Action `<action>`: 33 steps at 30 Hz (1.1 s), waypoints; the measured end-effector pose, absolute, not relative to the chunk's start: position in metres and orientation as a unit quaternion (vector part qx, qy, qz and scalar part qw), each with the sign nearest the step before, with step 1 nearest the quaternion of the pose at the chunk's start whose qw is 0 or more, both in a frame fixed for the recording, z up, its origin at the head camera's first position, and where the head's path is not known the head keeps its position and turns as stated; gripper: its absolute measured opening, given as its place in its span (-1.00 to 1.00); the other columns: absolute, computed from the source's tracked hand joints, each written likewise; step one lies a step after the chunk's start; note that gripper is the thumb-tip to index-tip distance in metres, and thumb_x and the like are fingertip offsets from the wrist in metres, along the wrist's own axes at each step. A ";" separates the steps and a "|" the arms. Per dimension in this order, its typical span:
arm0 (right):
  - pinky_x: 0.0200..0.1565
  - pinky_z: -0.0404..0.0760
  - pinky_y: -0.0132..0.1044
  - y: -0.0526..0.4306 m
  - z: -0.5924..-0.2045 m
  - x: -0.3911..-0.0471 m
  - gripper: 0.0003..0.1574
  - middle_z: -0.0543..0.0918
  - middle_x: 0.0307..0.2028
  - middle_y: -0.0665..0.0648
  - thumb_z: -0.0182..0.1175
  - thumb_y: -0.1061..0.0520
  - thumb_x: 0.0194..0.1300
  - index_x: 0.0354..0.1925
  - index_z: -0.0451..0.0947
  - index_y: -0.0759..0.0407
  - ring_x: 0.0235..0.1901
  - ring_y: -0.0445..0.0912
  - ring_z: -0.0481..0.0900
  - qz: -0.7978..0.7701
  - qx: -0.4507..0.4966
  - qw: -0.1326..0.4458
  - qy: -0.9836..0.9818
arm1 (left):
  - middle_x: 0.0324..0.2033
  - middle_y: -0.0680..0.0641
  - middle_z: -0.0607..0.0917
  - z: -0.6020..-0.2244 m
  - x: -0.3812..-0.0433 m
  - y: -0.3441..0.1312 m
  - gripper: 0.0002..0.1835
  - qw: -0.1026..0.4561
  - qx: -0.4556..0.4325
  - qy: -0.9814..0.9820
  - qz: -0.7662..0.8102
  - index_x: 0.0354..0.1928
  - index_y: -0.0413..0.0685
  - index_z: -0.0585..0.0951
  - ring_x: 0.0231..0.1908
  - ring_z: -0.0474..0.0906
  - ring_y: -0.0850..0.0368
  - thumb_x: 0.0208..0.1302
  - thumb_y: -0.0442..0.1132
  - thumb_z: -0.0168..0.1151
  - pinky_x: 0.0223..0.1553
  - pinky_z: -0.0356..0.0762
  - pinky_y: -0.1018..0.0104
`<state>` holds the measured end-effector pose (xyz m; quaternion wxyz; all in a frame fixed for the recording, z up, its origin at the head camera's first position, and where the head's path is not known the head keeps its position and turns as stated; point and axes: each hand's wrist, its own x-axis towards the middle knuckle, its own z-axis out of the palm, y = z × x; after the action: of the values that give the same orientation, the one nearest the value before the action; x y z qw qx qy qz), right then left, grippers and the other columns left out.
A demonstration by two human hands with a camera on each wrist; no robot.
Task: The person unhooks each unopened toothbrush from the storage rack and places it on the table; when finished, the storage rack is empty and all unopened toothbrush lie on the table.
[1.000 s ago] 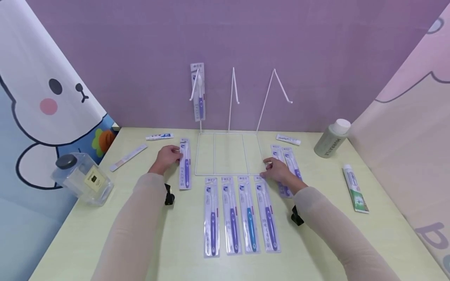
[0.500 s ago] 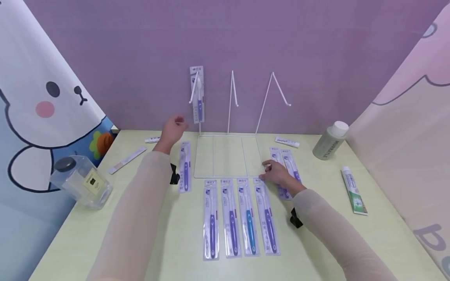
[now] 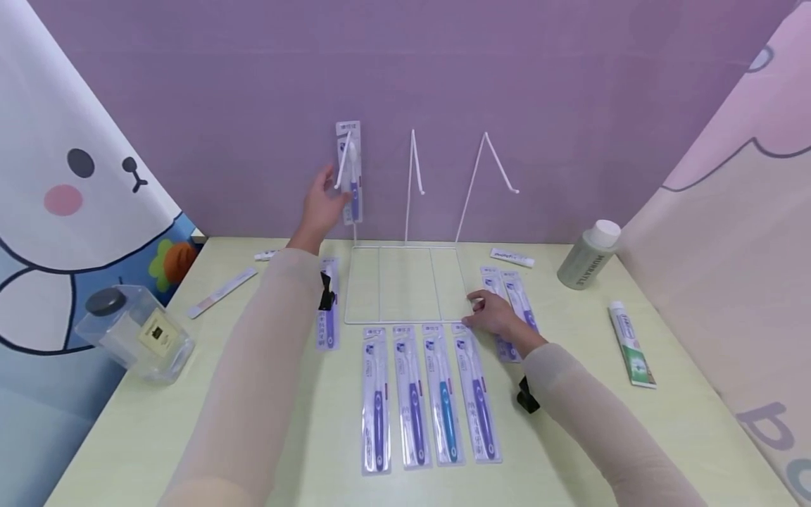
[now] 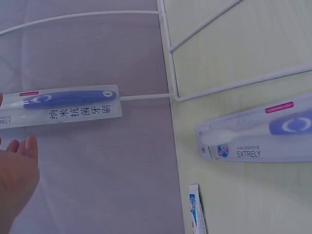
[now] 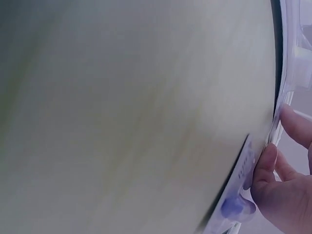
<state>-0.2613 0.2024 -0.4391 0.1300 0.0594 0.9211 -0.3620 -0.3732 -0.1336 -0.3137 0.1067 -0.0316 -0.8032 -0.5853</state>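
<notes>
A white wire rack [image 3: 405,246] with three upright hooks stands at the back of the table. From its left hook hangs a packaged toothbrush [image 3: 355,204] with a purple handle. My left hand [image 3: 322,208] reaches up beside that package, fingers spread and loosely bent; in the left wrist view the hand [image 4: 18,178] appears just off the package [image 4: 85,114]. At the rack's front right corner, my right hand [image 3: 491,313] pinches the wire between thumb and fingers. Several toothbrush packs lie in front of the rack, among them one with a blue handle [image 3: 448,422].
Left of the rack lies another toothbrush pack [image 3: 327,317], partly behind my left wrist; two overlap beyond my right hand [image 3: 519,299]. Around them are a clear bottle [image 3: 136,334], a slim stick pack [image 3: 223,292], a grey bottle [image 3: 586,257], and a green-and-white toothpaste tube [image 3: 633,348].
My left hand has left the toothbrush pack lying left of the rack and risen to the hanging one. My right hand stays at the rack's corner.
</notes>
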 end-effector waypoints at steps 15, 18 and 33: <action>-0.22 0.39 -0.23 0.202 -0.435 -0.263 -0.25 0.42 -0.19 0.11 0.36 0.10 -0.01 0.16 0.32 0.10 -0.25 -0.02 0.39 -0.360 0.059 0.133 0.921 | 0.19 -0.19 0.29 -0.297 -0.373 -0.115 -0.23 0.133 -0.088 -0.773 -0.614 0.34 -0.12 -0.01 0.19 0.20 0.00 0.15 -0.43 0.16 0.16 0.15 0.27; -0.22 0.38 -0.22 0.204 -0.433 -0.263 -0.25 0.42 -0.19 0.12 0.35 0.10 0.00 0.17 0.31 0.11 -0.25 -0.02 0.38 -0.359 0.058 0.136 0.922 | 0.15 -0.19 0.32 -0.300 -0.373 -0.112 -0.27 0.128 -0.087 -0.746 -0.648 0.32 -0.12 0.05 0.14 0.28 0.00 0.14 -0.49 0.13 0.10 0.26 0.29; -0.20 0.39 -0.21 0.209 -0.436 -0.262 -0.25 0.42 -0.18 0.12 0.36 0.11 0.00 0.16 0.32 0.10 -0.24 -0.01 0.39 -0.366 0.066 0.137 0.918 | -0.13 -0.19 0.52 -0.326 -0.374 -0.107 -0.59 0.185 -0.069 -0.716 -0.669 0.09 -0.22 0.37 -0.19 0.48 0.06 0.17 -0.48 0.08 -0.22 0.50 0.30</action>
<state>-0.2623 0.2089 -0.4362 0.1373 0.0662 0.9181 -0.3660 -0.3741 -0.1071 -0.3262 0.1852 -0.0692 -0.7162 -0.6693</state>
